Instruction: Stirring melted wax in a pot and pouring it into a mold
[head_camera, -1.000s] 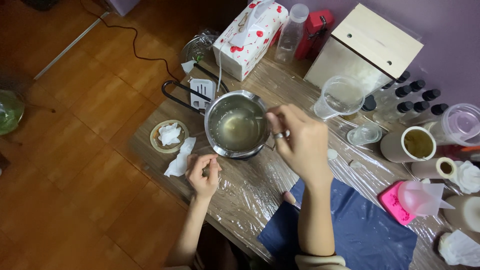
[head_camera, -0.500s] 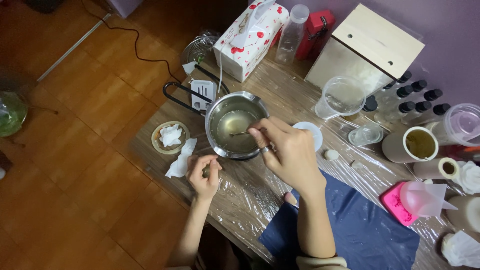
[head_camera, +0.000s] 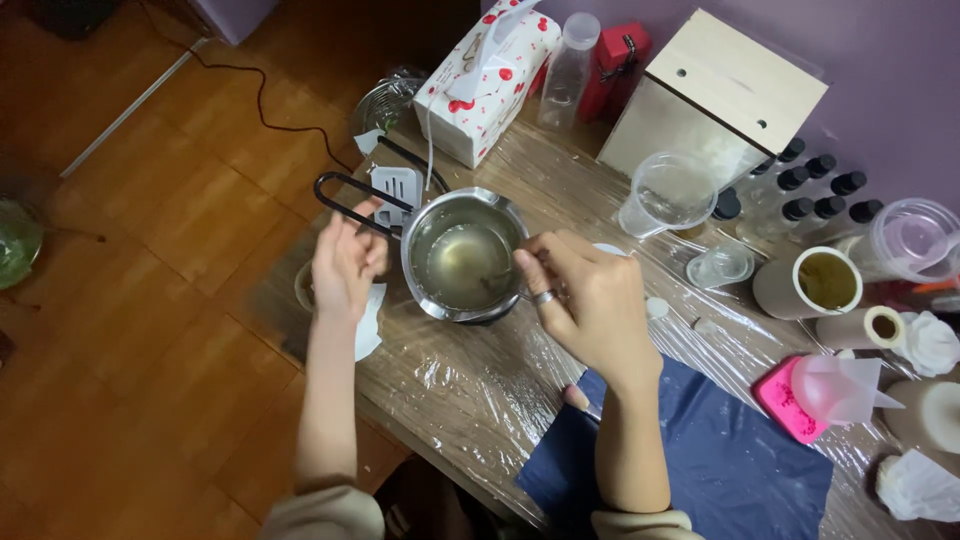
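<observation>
A steel melting pot (head_camera: 428, 232) with pale yellowish liquid stands on the film-covered table (head_camera: 470, 390). Its black wire handle (head_camera: 345, 198) sticks out to the left. My left hand (head_camera: 345, 262) is raised beside the pot, thumb and fingers closed on that handle. My right hand (head_camera: 590, 305), a ring on one finger, pinches a thin stirring stick (head_camera: 492, 282) whose tip dips into the liquid at the pot's right side. A small dish with white tissue (head_camera: 368, 322) lies mostly hidden under my left wrist.
Behind the pot are a patterned tissue box (head_camera: 485, 80), a clear bottle (head_camera: 568, 68), a red box (head_camera: 612, 70) and a wooden box (head_camera: 715, 100). To the right stand a clear cup (head_camera: 668, 195), dark-capped bottles (head_camera: 820, 190), a paper cup (head_camera: 815, 285) and a pink mould (head_camera: 785, 400); a blue cloth (head_camera: 720, 460) lies at the front edge.
My left hand has lifted off the table and gone up to the pot's handle. My right hand stayed at the pot's right rim with the stick in the liquid.
</observation>
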